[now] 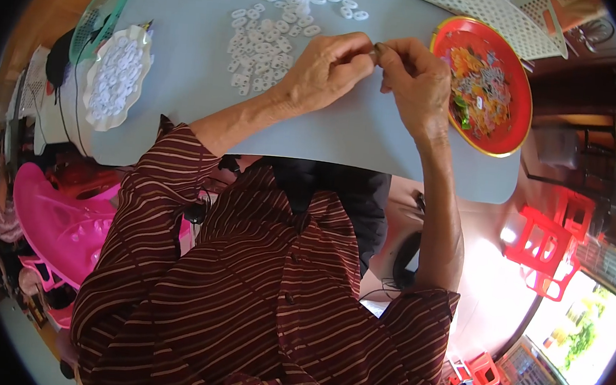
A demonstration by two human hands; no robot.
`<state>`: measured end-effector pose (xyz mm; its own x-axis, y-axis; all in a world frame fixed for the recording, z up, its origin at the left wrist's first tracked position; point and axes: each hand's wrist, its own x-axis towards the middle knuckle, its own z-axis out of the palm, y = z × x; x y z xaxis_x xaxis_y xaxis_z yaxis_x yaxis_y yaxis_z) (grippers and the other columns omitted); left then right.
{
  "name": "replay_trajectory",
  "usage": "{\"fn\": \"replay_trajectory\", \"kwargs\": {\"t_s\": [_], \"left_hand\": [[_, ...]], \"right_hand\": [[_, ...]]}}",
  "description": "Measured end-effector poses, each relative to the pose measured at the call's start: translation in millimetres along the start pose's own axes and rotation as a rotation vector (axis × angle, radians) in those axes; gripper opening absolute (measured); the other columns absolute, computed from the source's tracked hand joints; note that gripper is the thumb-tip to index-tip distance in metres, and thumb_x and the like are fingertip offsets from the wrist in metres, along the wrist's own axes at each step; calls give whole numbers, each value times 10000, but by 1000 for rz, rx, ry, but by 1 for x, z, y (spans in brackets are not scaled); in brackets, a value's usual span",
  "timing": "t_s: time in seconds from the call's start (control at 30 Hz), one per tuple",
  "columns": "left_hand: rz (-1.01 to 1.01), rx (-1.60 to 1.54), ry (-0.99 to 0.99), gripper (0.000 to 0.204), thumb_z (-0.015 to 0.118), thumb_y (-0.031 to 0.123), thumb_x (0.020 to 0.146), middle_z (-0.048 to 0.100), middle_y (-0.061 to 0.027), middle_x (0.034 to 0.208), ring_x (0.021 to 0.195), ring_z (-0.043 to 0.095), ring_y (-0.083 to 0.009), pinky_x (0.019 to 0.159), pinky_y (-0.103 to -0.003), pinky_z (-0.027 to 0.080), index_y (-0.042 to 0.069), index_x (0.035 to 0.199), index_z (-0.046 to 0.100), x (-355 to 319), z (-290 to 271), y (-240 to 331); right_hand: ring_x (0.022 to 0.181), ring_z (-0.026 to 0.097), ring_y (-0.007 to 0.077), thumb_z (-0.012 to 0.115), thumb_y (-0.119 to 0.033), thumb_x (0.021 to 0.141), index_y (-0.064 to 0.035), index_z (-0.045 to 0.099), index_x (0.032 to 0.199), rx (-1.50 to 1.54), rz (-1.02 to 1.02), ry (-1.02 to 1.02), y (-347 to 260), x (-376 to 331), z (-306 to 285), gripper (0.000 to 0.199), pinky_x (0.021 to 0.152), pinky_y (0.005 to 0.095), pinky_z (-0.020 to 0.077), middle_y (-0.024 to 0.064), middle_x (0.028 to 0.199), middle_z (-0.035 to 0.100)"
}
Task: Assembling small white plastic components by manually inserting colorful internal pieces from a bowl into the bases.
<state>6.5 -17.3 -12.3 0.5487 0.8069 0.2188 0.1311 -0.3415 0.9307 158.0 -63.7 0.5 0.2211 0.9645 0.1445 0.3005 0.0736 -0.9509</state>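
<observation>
My left hand (326, 69) and my right hand (416, 76) meet fingertip to fingertip over the pale grey table (341, 134). Between the pinched fingers is a small metal piece (374, 51), held by both hands; its exact shape is too small to tell. Just beyond my left hand lies a spread of several small white plastic rings (265, 44) on the table. To the right of my right hand stands a round red tray (505, 128) with a heap of small grey metal parts (484, 87) in it.
A scalloped white dish (118, 76) full of white rings sits at the table's left edge, beside a green mesh basket (99, 13). A white lattice basket (492, 11) lies at the far right. Pink plastic chair (60, 220) to my left, red stools (546, 247) to my right.
</observation>
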Motion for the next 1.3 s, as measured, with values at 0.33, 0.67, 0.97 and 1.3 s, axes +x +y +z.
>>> {"fn": "replay_trajectory", "kwargs": {"t_s": [0.33, 0.67, 0.97, 1.3], "left_hand": [[401, 689, 110, 100, 571, 85, 838, 569, -84, 734, 727, 538, -226, 711, -328, 445, -1, 886, 586, 29, -92, -10], [267, 1101, -106, 141, 636, 94, 790, 499, -101, 861, 921, 461, -256, 837, -352, 422, 44, 922, 648, 8, -90, -26], [358, 1071, -226, 128, 623, 108, 798, 532, -85, 891, 907, 452, -236, 834, -330, 426, 28, 898, 616, 15, -88, -25], [170, 1035, -379, 88, 540, 62, 802, 563, -103, 867, 945, 489, -279, 787, -401, 491, -7, 851, 562, 22, -95, -20]], "right_hand": [[587, 608, 287, 658, -128, 788, 15, 603, 780, -472, -211, 48, 15, 13, 4, 153, 553, 374, 478, 144, 681, 623], [622, 618, 259, 671, -162, 790, -33, 610, 818, -508, -218, 90, 14, 2, 15, 146, 557, 375, 470, 102, 756, 628], [595, 618, 257, 670, -141, 784, -57, 600, 799, -486, -320, 147, 24, 0, 17, 110, 532, 366, 469, 79, 751, 626], [595, 614, 260, 671, -142, 777, -64, 602, 792, -491, -331, 146, 23, -1, 17, 105, 530, 367, 469, 75, 748, 625]]}}
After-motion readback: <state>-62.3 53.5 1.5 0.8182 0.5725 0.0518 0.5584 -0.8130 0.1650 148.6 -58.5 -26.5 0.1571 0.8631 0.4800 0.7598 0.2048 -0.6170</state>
